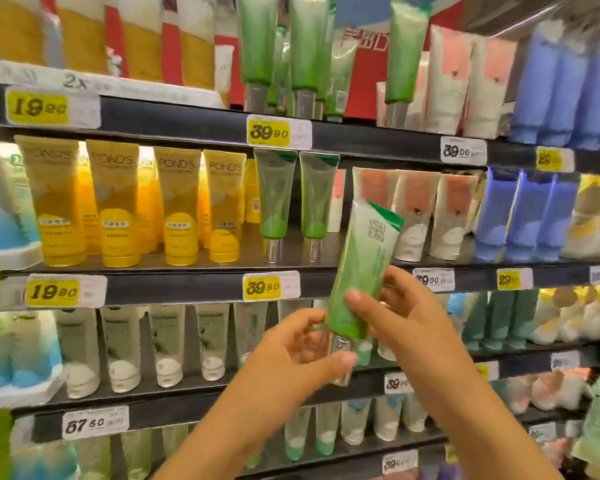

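The right hand [406,327] is gripping the tilted green tube [361,268], cap down, before the shelf [187,289] front edge. The left hand [291,362] is pinching its cap [342,346].

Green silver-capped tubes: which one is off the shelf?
The tilted green plastic tube with the silver cap: right hand grips its body, left hand pinches its cap. The two green tubes on the middle shelf stand upright.
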